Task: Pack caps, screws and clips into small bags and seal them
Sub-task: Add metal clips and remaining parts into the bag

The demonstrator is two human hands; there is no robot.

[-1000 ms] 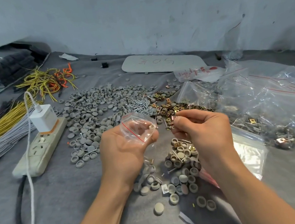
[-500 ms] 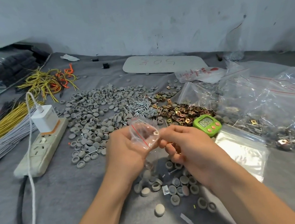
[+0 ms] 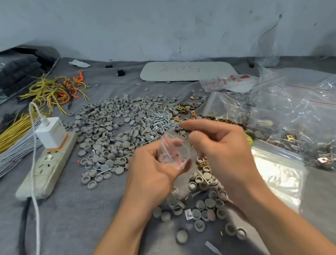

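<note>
Scuffed pale wall [image 3: 171,21] behind; grey felt-covered table [image 3: 79,218] below, evenly lit.

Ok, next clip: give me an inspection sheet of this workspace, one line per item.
Surface: grey cloth table, heavily littered.
Job's things: bag held up; caps heaped, screws and clips behind it.
Clutter: large bags right; green timer half hidden; grey board at back.
Hands: left hand grips the bag; right hand at its mouth, fingers partly curled, hold unclear.
Cables: power strip with charger and white cable; wire bundles far left.
Surroundings: scuffed wall behind.
</note>
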